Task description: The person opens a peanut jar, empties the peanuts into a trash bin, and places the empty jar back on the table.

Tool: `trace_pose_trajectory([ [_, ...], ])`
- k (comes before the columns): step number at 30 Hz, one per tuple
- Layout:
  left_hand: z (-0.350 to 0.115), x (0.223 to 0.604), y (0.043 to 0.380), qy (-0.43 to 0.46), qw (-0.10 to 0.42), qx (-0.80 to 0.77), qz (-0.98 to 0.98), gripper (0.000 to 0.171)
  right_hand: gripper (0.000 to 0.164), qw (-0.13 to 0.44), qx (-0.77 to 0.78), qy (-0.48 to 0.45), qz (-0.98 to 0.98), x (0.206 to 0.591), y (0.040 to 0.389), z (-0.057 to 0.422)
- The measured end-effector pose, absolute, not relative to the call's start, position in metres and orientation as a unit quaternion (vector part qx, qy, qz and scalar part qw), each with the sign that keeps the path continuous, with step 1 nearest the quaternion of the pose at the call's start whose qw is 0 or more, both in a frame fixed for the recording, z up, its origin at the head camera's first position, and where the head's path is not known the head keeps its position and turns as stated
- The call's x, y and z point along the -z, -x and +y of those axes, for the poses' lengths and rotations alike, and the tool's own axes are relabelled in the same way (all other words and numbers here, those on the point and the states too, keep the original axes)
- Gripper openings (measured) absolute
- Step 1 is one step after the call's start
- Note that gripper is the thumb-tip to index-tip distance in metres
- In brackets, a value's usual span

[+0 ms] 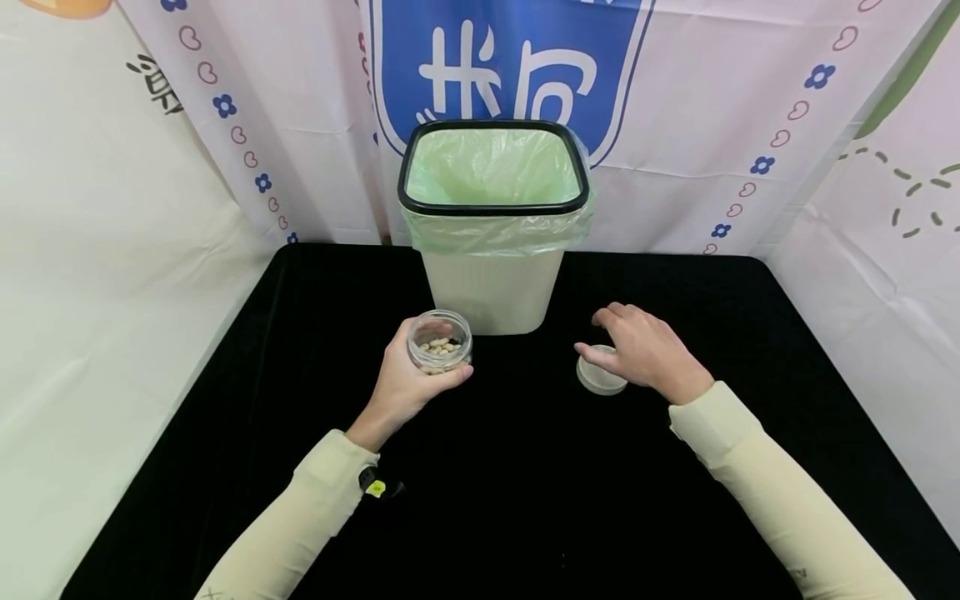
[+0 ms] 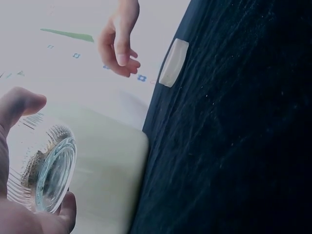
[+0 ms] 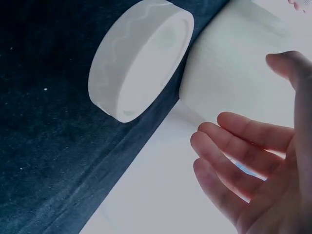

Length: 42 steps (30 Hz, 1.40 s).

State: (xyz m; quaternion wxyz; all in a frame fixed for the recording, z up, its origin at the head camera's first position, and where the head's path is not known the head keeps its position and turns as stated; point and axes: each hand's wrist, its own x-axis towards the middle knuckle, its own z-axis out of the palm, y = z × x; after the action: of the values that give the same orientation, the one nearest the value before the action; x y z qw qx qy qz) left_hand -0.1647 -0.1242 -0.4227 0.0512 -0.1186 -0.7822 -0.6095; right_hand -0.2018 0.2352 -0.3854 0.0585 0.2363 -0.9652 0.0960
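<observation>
A clear glass jar (image 1: 440, 342) holds a layer of pale beans or nuts (image 1: 439, 347); their exact kind is hard to tell. My left hand (image 1: 405, 379) grips it round the side, mouth up, in front of the bin. In the left wrist view the jar's ribbed wall and thick base (image 2: 57, 175) show, held off the table. To the right, a whitish round lid (image 1: 600, 379) lies on the black cloth. Above it hovers my right hand (image 1: 637, 350), fingers loosely bent and holding nothing. The right wrist view shows a gap between those fingers (image 3: 239, 161) and the lid (image 3: 141, 63).
A pale bin (image 1: 491, 287) with a black rim and a green liner bag stands at the back of the black table (image 1: 480, 500). Printed cloth (image 1: 322, 150) hangs behind and on both sides. A small dark and yellow item (image 1: 372, 483) sits at the left cuff.
</observation>
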Motion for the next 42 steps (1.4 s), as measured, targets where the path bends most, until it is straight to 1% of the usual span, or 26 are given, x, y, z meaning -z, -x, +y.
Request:
trace_pose_trajectory([
  [5,-0.130,0.419,0.165,0.117,0.056,0.613,-0.780,0.079,0.049,0.062,-0.101,-0.234,-0.965,0.379,0.202,0.236],
  [12,-0.140,0.415,0.169,0.116,0.075,0.609,-0.781,0.076,0.052,0.045,-0.097,-0.228,-0.968,0.369,0.204,0.237],
  [16,-0.146,0.413,0.172,0.113,0.082,0.605,-0.784,0.077,0.051,0.040,-0.102,-0.221,-0.969,0.361,0.205,0.236],
  [26,-0.158,0.401,0.177,0.097,0.098,0.612,-0.779,0.072,0.046,0.078,-0.105,-0.213,-0.968,0.343,0.207,0.234],
  [33,-0.165,0.388,0.182,0.097,0.120,0.612,-0.775,0.071,0.046,0.078,-0.117,-0.207,-0.968,0.332,0.209,0.233],
  [42,-0.173,0.367,0.186,0.102,0.145,0.606,-0.775,0.069,0.044,0.104,-0.113,-0.212,-0.965,0.309,0.208,0.229],
])
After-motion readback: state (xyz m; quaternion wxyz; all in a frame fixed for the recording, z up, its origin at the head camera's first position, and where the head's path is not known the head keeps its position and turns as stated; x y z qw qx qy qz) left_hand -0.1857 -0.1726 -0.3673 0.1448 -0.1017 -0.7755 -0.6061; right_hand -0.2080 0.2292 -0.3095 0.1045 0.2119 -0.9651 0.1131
